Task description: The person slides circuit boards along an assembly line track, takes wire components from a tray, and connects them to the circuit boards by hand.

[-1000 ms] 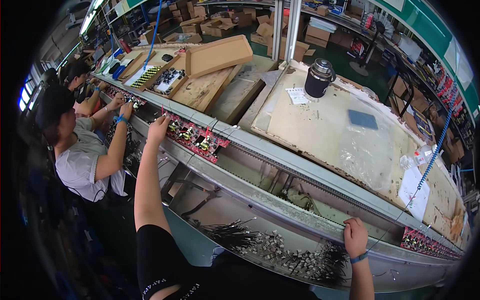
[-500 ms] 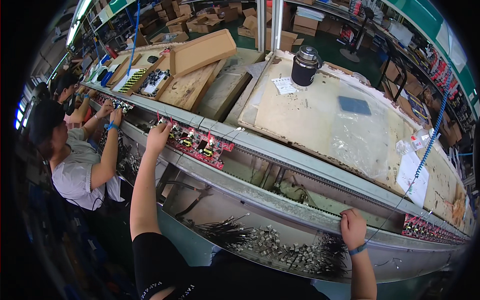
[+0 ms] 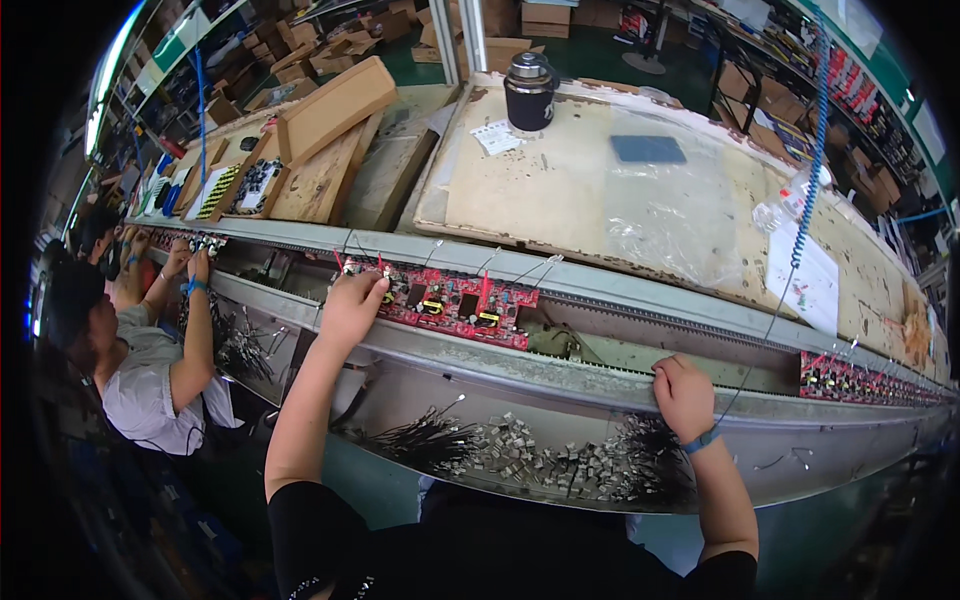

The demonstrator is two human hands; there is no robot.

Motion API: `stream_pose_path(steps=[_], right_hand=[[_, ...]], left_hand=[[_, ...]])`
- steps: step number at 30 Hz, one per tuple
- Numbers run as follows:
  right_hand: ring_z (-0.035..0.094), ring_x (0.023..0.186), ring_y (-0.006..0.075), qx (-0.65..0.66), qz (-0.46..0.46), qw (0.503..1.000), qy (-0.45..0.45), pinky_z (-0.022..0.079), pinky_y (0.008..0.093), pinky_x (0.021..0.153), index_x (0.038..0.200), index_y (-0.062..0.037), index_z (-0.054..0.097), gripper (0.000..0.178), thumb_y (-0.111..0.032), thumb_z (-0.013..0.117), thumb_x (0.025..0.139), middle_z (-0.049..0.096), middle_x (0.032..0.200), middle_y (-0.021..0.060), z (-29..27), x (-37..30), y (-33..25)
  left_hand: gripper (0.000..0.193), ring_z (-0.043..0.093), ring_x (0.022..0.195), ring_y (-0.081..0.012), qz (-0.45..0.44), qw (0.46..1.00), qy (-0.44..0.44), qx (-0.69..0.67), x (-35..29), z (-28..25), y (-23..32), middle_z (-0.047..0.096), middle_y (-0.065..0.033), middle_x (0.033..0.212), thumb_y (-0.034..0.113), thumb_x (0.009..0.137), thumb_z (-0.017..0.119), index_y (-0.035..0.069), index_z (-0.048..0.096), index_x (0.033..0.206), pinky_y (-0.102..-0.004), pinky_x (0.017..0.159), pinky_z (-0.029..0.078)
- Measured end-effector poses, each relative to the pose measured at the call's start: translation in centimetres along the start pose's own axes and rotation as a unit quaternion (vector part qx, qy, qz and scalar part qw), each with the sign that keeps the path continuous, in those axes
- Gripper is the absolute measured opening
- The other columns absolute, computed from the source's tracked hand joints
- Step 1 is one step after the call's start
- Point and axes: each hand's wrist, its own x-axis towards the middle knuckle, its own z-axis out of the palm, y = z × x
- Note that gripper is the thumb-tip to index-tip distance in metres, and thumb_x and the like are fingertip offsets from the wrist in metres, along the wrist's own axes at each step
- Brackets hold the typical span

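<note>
A long red circuit board (image 3: 465, 312), with yellow-wound components and red and black wires standing up, lies in the conveyor track. My left hand (image 3: 352, 305) is closed in a pinch on the board's left end; its fingertips are partly hidden. Farther right, my right hand (image 3: 685, 398) has its fingers curled over the near conveyor rail (image 3: 600, 380), apart from any board. Below the rail, a metal trough (image 3: 400, 390) holds black wire leads (image 3: 430, 440) and a heap of pale connectors (image 3: 540, 455).
More red boards (image 3: 850, 378) stand in the track at the right. Beyond the conveyor, a worn worktop (image 3: 570, 190) bears a black flask (image 3: 530, 92) and a clear plastic bottle (image 3: 800, 190). A co-worker (image 3: 150, 370) handles boards at left. A blue coiled cord (image 3: 810, 170) hangs at right.
The red board has slid right along the track with my left hand at its end. My view has turned slightly right. My right hand stays at the rail.
</note>
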Motion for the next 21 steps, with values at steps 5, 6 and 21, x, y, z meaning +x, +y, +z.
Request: stream_pose_path(steps=[5, 6, 21], right_hand=[[0.063, 0.076, 0.0370, 0.002, -0.028, 0.999, 0.030, 0.051, 0.0477, 0.067, 0.085, -0.0052, 0.067, 0.012, -0.014, 0.062, 0.090, 0.064, 0.083, 0.0134, 0.5, 0.0, 0.5], [0.063, 0.076, 0.0370, 0.004, -0.030, 0.999, 0.034, 0.051, 0.0477, 0.067, 0.085, -0.0053, 0.067, 0.012, -0.014, 0.063, 0.090, 0.064, 0.083, 0.0133, 0.4, 0.0, 0.5], [0.064, 0.084, 0.0390, 0.027, -0.018, 0.998, 0.051, 0.052, 0.0479, 0.073, 0.102, -0.0052, 0.068, 0.016, -0.012, 0.065, 0.088, 0.064, 0.096, 0.0149, 0.1, -0.3, 0.3]], left_hand=[[0.038, 0.063, 0.091, -0.0414, 0.081, 0.996, -0.028, -0.002, -0.3, 1.8, 5.1, 0.071, -0.0205, 0.090, 0.039, 0.099, 0.059, 0.003, 0.072, 0.103, -0.0508, 0.083, 0.049], [0.036, 0.062, 0.094, -0.0414, 0.093, 0.995, -0.044, 0.010, -0.3, 2.2, 6.1, 0.069, -0.0206, 0.093, 0.037, 0.102, 0.055, 0.004, 0.070, 0.108, -0.0495, 0.083, 0.049], [0.046, 0.061, 0.095, -0.0413, 0.189, 0.978, -0.081, -0.027, -1.9, 5.8, 13.0, 0.071, -0.0166, 0.099, 0.047, 0.100, 0.053, 0.005, 0.062, 0.115, -0.0511, 0.083, 0.049]])
